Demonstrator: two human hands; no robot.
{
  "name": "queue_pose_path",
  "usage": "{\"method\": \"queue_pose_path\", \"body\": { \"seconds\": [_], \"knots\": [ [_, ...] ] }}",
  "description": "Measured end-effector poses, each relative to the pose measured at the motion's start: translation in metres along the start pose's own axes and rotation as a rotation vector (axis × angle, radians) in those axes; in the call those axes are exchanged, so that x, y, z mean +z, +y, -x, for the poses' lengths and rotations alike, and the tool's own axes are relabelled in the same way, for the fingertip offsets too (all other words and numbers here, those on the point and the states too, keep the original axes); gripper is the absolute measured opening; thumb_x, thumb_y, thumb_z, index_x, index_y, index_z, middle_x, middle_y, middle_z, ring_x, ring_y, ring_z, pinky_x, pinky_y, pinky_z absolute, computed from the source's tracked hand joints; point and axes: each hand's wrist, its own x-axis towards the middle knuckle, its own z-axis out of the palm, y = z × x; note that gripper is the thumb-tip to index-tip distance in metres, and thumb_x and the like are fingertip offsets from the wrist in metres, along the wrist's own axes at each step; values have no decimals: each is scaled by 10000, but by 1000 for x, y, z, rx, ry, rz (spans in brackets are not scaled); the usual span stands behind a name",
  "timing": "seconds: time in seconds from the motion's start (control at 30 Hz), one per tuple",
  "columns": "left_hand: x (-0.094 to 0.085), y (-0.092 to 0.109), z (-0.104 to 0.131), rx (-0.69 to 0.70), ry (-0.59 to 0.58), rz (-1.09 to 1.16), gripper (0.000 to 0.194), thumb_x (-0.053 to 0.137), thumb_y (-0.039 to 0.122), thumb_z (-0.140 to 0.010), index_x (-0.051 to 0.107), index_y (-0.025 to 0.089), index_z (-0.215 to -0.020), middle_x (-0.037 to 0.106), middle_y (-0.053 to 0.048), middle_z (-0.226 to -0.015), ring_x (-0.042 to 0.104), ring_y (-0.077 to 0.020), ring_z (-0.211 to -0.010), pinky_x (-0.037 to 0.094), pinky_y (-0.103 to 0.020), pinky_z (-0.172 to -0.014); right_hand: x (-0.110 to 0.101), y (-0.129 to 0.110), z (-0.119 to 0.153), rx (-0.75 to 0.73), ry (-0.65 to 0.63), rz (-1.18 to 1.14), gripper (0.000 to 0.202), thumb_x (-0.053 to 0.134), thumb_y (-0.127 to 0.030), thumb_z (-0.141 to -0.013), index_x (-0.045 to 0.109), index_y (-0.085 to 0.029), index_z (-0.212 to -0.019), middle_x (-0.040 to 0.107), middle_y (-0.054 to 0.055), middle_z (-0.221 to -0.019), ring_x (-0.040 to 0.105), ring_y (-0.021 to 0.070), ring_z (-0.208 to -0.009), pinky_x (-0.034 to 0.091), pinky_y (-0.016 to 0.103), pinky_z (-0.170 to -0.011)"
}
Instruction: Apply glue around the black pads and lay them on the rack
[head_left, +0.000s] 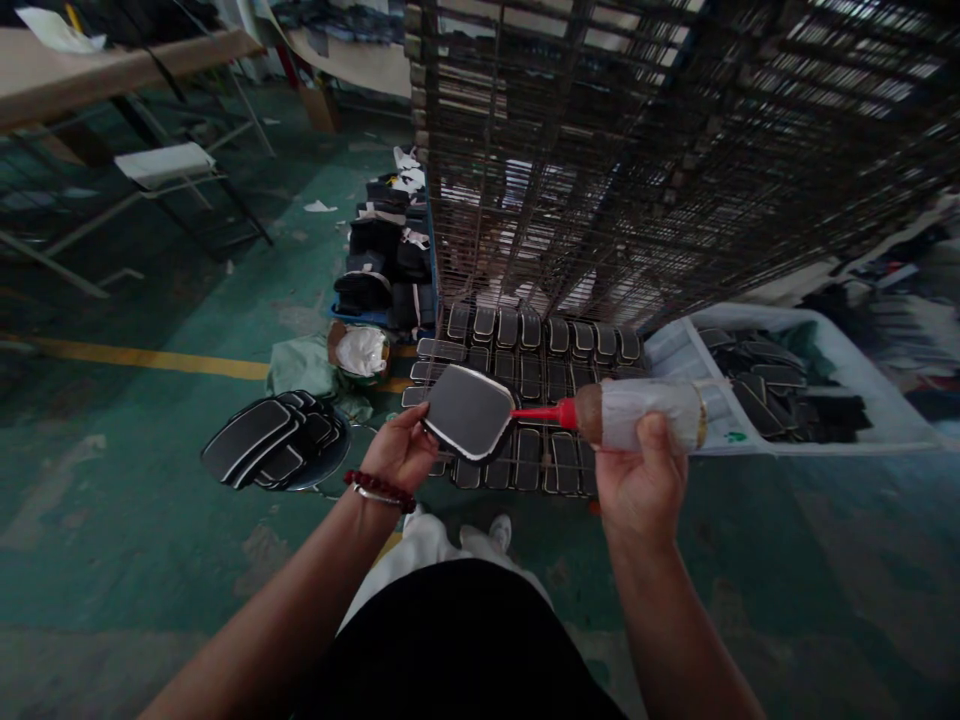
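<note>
My left hand (401, 445) pinches the left edge of a dark flat panel (472, 412) with rounded corners and a pale line around its rim. In my right hand (645, 480) lies a squeeze bottle (649, 412), held sideways, with a white wrap around its body and a red nozzle (555, 412). The nozzle's thin tip points left and meets the panel's right edge, or is very close to it. What the bottle contains cannot be made out. Below and behind the panel, rows of similar dark pieces (529, 470) lie on a wire rack shelf.
Tall stacked wire racks (540, 200) rise ahead. Left, a stool (289, 465) carries a pile of similar panels, near an open bag (360, 352). A white bin (847, 340) of dark pieces stands right. Dark bundles (382, 250) lie on the floor; a table (127, 70) is far left.
</note>
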Motion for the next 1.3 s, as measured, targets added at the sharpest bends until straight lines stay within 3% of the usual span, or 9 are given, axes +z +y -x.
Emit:
{"method": "queue_pose_path", "body": {
  "seconds": [0.23,0.5,0.73,0.83,0.93,1.03,1.13,1.2,1.3],
  "knots": [
    [0,-2,-3,10,29,-9,266,423,4,-957,645,24,-1103,748,-92,-693,739,-168,-591,622,-207,-594,-7,9,13,87,8,-21,359,816,-367,-746,726,-256,-1075,754,16,-1049,721,209,-996,586,354,-903],
    [4,-2,-2,3,50,19,305,417,14,-964,638,32,-1173,733,-67,-657,734,-170,-563,612,-202,-563,-13,18,25,194,-2,-8,401,823,-383,-729,710,-257,-1092,761,41,-1035,727,248,-975,596,413,-876],
    [1,-4,-3,3,62,-3,268,415,-8,-953,642,26,-1092,743,-82,-670,729,-162,-553,609,-198,-562,-5,12,2,56,-6,-50,267,808,-330,-756,739,-272,-1007,757,-14,-954,725,189,-970,572,338,-930],
    [-1,-4,-5,0,72,7,255,431,-13,-942,647,41,-1067,742,-79,-674,730,-162,-563,616,-203,-568,-5,14,1,44,7,-48,315,812,-321,-743,732,-277,-1045,757,-14,-985,723,196,-990,575,351,-934],
    [-1,-2,-8,6,71,41,270,436,-17,-927,649,58,-1074,736,-66,-676,726,-157,-566,612,-200,-567,-10,23,14,150,-12,-30,386,842,-344,-716,718,-258,-1071,764,9,-1003,727,213,-972,591,364,-906],
    [-3,4,-15,20,75,86,275,433,-20,-914,647,79,-1057,736,-62,-707,732,-160,-602,615,-211,-594,-17,33,26,401,-30,-78,351,829,-393,-762,708,-249,-1059,769,25,-996,726,213,-979,611,363,-875],
    [-6,9,-25,39,110,132,254,453,-31,-890,631,125,-982,715,-32,-688,726,-154,-617,604,-209,-584,-25,38,24,650,41,-253,312,790,-454,-812,703,-247,-1028,764,41,-1044,727,198,-955,620,272,-644],
    [-7,10,-30,48,124,150,235,452,-27,-895,602,152,-916,695,-10,-656,710,-141,-593,598,-211,-574,-30,38,18,702,66,-356,333,792,-471,-814,699,-241,-1037,754,56,-1096,724,192,-953,551,206,-497],
    [-3,-1,-31,26,83,164,216,449,17,-937,576,169,-852,698,-4,-664,712,-144,-597,620,-264,-620,-34,36,20,697,55,-403,358,793,-477,-820,694,-239,-1068,742,77,-1162,720,181,-952,525,179,-477]
  ]
}}
